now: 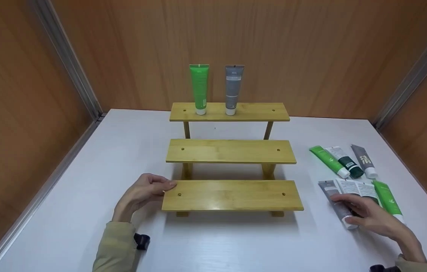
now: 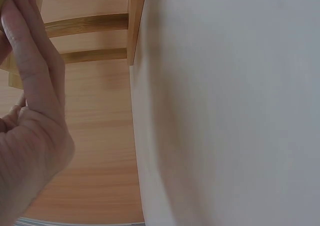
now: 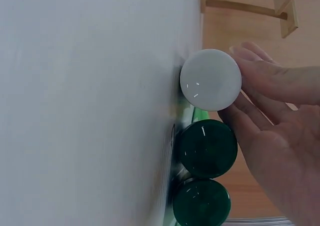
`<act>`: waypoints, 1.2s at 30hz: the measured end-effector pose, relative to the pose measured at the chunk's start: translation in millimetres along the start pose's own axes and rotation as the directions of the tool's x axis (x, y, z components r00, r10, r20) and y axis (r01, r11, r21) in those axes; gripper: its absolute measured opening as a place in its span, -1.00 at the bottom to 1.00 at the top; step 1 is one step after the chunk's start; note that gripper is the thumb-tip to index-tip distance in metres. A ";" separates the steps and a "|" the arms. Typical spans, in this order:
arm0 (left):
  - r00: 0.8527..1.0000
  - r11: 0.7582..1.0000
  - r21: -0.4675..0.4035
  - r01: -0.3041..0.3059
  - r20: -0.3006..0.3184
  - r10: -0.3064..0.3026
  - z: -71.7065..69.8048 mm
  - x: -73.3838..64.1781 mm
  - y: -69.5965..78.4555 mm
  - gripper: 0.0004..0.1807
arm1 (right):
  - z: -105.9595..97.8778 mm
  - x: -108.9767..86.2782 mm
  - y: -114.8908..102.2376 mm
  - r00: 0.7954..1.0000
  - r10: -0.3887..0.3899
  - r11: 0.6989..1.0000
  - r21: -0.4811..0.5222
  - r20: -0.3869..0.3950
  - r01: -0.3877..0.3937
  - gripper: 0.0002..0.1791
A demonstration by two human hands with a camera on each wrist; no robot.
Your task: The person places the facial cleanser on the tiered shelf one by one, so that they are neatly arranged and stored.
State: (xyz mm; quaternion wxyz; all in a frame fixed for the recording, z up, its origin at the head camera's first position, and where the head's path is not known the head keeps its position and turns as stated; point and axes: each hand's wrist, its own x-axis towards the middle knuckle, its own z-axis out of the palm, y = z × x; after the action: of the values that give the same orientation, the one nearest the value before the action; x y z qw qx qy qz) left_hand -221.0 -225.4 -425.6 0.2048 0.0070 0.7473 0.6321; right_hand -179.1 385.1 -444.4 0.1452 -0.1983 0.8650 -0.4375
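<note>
Cloth sleeve [image 1: 417, 265] nearest; right hand [image 1: 378, 217] pinching flat-ended, round-capped grey tube [image 1: 339, 209].

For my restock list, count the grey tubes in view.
3: one tube upright on the top shelf; one tube lying on the table at the right; one tube nearer the front, held by the right hand. None looks hidden.

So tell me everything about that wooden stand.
The stand looks like glossy light wood: on legs, three flat shelves step up toward the back, each with two round dots. It sits upright on the white table. The left hand grips its lowest shelf's left end; a green tube and a grey tube stand caps-down on the top shelf.
</note>
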 end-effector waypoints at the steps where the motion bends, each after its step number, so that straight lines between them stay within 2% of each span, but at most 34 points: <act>1: 1.000 1.000 -0.001 0.000 -0.002 0.000 0.1 0.0 0.1 -0.72 | 0.0 0.8 -0.5 1.000 0.003 1.000 -0.002 0.006 -0.003 -0.34; 8: 1.000 1.000 0.007 0.008 0.000 -0.008 0.6 -0.3 0.6 -0.70 | 1.8 10.4 -4.1 0.999 0.028 0.999 -0.039 0.022 -0.027 -0.35; 14: 1.000 1.000 0.017 0.004 -0.002 -0.004 0.3 -0.3 1.3 -0.70 | 2.3 20.4 -5.5 1.000 -0.008 0.999 -0.051 0.003 0.008 -0.33; 19: 1.000 1.000 0.003 0.007 -0.004 -0.007 0.5 0.1 1.0 -0.70 | 0.5 20.9 -2.2 0.998 -0.024 0.999 -0.045 -0.063 0.021 -0.33; 23: 1.000 1.000 0.000 0.010 -0.010 -0.010 0.5 0.1 0.8 -0.71 | 0.7 21.7 0.0 0.992 -0.041 0.995 -0.095 -0.121 0.030 -0.37; 25: 1.000 1.000 0.002 0.011 -0.010 -0.011 0.3 0.0 0.9 -0.70 | 0.6 23.3 -0.6 0.991 -0.023 0.992 -0.123 -0.134 0.007 -0.38; 31: 1.000 1.000 0.011 0.003 0.000 -0.003 -0.4 1.7 -2.0 -0.69 | 0.2 30.2 -7.4 0.984 0.121 0.974 -0.178 -0.131 -0.143 -0.38; 36: 1.000 1.000 0.024 0.011 -0.011 -0.010 -0.2 1.3 -1.0 -0.69 | 2.2 34.8 -11.3 0.985 0.115 0.958 -0.246 -0.130 -0.144 -0.34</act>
State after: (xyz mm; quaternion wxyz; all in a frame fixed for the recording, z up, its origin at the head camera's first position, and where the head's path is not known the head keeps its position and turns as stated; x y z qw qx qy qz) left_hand -222.0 -225.5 -426.9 0.2041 0.0023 0.7559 0.6221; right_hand -206.3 361.2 -439.2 0.0969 -0.1327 0.9321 -0.3229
